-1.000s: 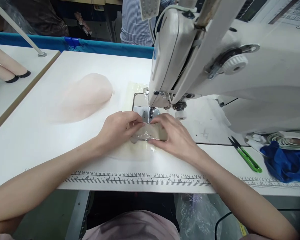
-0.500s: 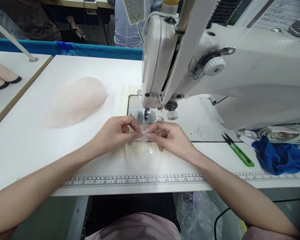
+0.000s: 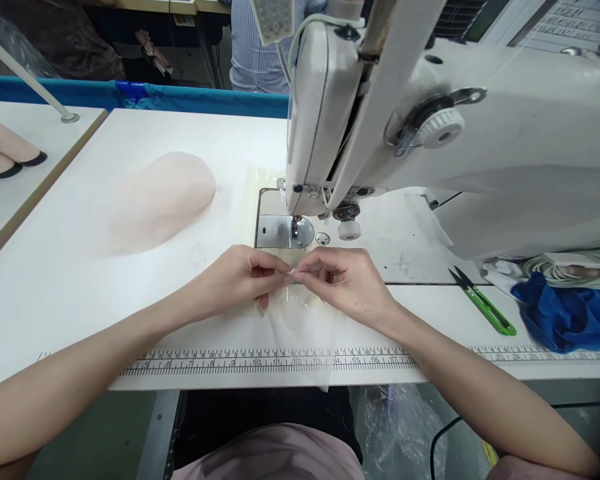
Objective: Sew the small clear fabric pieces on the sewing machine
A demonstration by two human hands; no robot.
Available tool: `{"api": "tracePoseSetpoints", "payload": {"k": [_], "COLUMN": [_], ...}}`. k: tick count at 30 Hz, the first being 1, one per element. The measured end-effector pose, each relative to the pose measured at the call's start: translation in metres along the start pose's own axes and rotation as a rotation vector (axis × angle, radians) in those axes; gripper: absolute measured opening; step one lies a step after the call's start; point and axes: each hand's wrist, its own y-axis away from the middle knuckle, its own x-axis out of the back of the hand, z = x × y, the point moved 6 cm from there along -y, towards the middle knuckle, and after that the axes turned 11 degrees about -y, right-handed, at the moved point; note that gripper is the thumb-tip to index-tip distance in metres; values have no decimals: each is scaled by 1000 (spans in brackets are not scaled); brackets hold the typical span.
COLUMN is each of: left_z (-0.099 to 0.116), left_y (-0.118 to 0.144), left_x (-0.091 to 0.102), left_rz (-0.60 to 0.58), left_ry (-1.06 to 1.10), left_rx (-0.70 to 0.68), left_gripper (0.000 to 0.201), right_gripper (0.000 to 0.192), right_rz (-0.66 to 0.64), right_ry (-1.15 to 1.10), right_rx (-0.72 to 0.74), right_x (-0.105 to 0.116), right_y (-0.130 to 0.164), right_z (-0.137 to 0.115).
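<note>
A sheer, whitish piece of fabric hangs from my fingertips and drapes toward the table's front edge. My left hand pinches it between thumb and index finger. Close against those fingertips, my right hand pinches the same sheer fabric. Both hands are just in front of the sewing machine's metal needle plate. Above them stands the white sewing machine head, its presser foot over the plate. The fabric's full outline is hard to make out against the white table.
Pale sheer fabric lies left of the machine. Green thread snips rest at the right, beside a blue cloth and coiled pale cord. A printed ruler runs along the front edge. Another person's striped shirt shows behind.
Both hands have come slightly nearer to me with their fingertips closer together. The sheer fabric now hangs lower, reaching past the table's front edge. The camera view has shifted slightly.
</note>
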Motion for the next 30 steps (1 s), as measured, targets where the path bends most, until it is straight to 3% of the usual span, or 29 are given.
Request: {"api": "tracePoseSetpoints", "payload": {"k": [2, 5, 9, 17, 25, 30], "left_z": [3, 11, 23, 25, 28, 28], "left_y": [1, 5, 14, 16, 19, 20], "left_x": [2, 10, 13, 10, 11, 9], "left_rz": [62, 262, 457, 506, 564, 586], "left_ry": [-44, -205, -416, -557, -595, -688], "left_rx": [-41, -161, -346, -438, -474, -510], "left_gripper": [16, 12, 12, 17, 10, 16], "right_gripper": [8, 4, 12, 6, 12, 14], "right_rz": [15, 39, 55, 30, 21, -6], "right_ry": [5, 5, 7, 45, 59, 109], "right_rx": [14, 21, 33, 43, 56, 69], "right_x": [1, 2, 3, 1, 1, -1], "right_y": [0, 0, 2, 2, 3, 5], "right_z": [0, 0, 0, -4, -4, -4]}}
